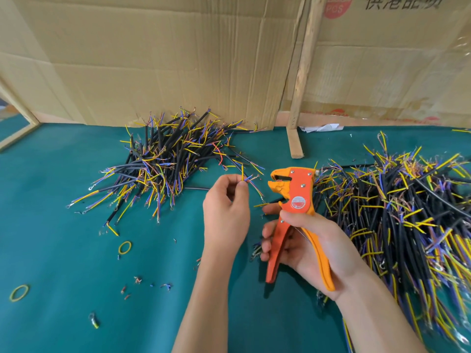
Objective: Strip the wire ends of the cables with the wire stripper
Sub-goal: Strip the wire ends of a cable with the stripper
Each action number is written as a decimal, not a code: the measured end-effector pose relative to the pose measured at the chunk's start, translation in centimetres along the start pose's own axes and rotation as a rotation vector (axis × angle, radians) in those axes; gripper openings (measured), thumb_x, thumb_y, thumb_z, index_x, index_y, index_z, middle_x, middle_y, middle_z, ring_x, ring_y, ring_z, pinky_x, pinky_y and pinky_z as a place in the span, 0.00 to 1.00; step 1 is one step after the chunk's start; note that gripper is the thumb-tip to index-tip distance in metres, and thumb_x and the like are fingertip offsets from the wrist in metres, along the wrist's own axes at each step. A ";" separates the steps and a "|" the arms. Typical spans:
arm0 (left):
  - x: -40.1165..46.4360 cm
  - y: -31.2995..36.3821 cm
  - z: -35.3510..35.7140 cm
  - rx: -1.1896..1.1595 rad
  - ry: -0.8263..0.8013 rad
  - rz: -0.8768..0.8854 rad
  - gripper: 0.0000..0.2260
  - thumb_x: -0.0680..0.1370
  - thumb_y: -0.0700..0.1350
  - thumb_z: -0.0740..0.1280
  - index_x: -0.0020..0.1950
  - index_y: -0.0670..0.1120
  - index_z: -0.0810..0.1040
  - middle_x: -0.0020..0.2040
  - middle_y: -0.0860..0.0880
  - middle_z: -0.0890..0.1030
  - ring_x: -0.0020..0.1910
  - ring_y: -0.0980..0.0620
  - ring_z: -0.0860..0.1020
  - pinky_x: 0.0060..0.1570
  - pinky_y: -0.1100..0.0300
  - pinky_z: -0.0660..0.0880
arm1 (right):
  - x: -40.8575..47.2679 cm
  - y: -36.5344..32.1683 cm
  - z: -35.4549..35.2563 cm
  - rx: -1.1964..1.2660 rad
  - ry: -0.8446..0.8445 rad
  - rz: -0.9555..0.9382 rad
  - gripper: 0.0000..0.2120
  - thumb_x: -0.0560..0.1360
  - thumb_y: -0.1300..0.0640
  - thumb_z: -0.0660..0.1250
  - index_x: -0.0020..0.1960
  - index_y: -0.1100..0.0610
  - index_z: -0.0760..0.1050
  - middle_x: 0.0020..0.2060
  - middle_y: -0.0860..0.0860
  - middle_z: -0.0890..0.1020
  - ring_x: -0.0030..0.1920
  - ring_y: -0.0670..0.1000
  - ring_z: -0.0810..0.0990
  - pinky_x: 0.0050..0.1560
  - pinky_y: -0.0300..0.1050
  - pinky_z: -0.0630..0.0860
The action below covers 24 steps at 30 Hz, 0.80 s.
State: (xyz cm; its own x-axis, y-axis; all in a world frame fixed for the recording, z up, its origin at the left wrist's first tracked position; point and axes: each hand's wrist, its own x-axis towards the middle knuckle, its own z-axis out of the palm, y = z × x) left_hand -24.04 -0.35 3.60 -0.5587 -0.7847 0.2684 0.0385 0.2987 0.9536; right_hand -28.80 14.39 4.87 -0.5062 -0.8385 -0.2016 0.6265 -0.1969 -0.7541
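My right hand (308, 240) grips the handles of an orange and yellow wire stripper (293, 200), held upright with its jaws pointing left. My left hand (226, 207) pinches the thin coloured wire ends of a cable (251, 180) between thumb and fingertips, just left of the stripper's jaws and a short gap away from them. The cable's black body runs down behind the stripper and is mostly hidden. A heap of black cables (163, 159) with yellow, blue and red ends lies behind my left hand. A bigger heap of cables (407, 212) spreads to the right.
The green table mat (76, 250) carries two yellow rubber bands (125, 247) (19, 293) and several scraps of stripped insulation (137, 280). Cardboard sheets (165, 59) and a wooden post (302, 80) stand along the back. Crumpled paper (321, 128) lies by the post.
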 end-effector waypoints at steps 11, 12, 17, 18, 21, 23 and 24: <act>-0.2 0.2 0.1 0.074 -0.043 0.023 0.05 0.80 0.41 0.65 0.45 0.47 0.78 0.30 0.62 0.75 0.30 0.59 0.70 0.33 0.68 0.67 | -0.1 0.2 0.3 -0.081 -0.085 0.044 0.19 0.69 0.59 0.76 0.58 0.64 0.80 0.38 0.64 0.78 0.36 0.62 0.79 0.40 0.58 0.79; -0.2 0.2 0.1 0.076 -0.046 0.024 0.06 0.80 0.41 0.65 0.44 0.47 0.78 0.30 0.62 0.75 0.30 0.60 0.71 0.33 0.69 0.68 | -0.1 0.2 0.3 -0.081 -0.083 0.043 0.18 0.69 0.59 0.75 0.57 0.64 0.80 0.38 0.64 0.78 0.36 0.62 0.79 0.39 0.58 0.79; -0.2 0.5 0.0 0.033 -0.048 -0.015 0.06 0.78 0.41 0.66 0.42 0.50 0.77 0.31 0.55 0.77 0.31 0.56 0.73 0.36 0.61 0.72 | 0.0 0.3 0.4 -0.082 -0.073 0.043 0.18 0.70 0.58 0.76 0.57 0.64 0.80 0.37 0.62 0.77 0.35 0.61 0.78 0.39 0.58 0.79; -0.2 0.5 0.1 0.026 -0.049 -0.023 0.05 0.78 0.43 0.66 0.42 0.50 0.77 0.31 0.52 0.78 0.32 0.52 0.74 0.37 0.58 0.73 | 0.0 0.3 0.4 -0.081 -0.074 0.042 0.18 0.70 0.58 0.76 0.57 0.64 0.80 0.37 0.62 0.77 0.35 0.61 0.78 0.39 0.58 0.79; -0.4 0.6 0.1 0.029 -0.048 -0.033 0.06 0.74 0.50 0.65 0.41 0.49 0.78 0.33 0.44 0.80 0.36 0.43 0.77 0.38 0.51 0.75 | 0.0 0.3 0.2 -0.080 -0.089 0.043 0.18 0.70 0.58 0.76 0.57 0.64 0.80 0.37 0.62 0.77 0.35 0.61 0.78 0.39 0.58 0.79; -0.4 0.6 0.0 0.030 -0.047 -0.037 0.07 0.74 0.50 0.65 0.41 0.48 0.78 0.33 0.44 0.80 0.36 0.43 0.78 0.39 0.51 0.75 | 0.0 0.3 0.0 -0.086 -0.111 0.048 0.19 0.70 0.58 0.75 0.58 0.65 0.80 0.37 0.62 0.77 0.36 0.61 0.78 0.40 0.58 0.79; -0.4 0.6 0.0 0.027 -0.048 -0.041 0.06 0.75 0.49 0.66 0.41 0.48 0.78 0.33 0.45 0.80 0.34 0.46 0.79 0.38 0.52 0.75 | 0.0 0.3 -0.1 -0.090 -0.124 0.050 0.18 0.71 0.58 0.75 0.58 0.65 0.79 0.38 0.62 0.77 0.36 0.62 0.78 0.40 0.58 0.79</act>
State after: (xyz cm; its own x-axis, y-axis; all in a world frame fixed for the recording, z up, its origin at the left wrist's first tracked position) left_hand -23.83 0.11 4.06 -0.5987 -0.7696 0.2217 -0.0074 0.2822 0.9593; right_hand -28.64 14.40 4.59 -0.3956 -0.9034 -0.1655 0.5906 -0.1122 -0.7991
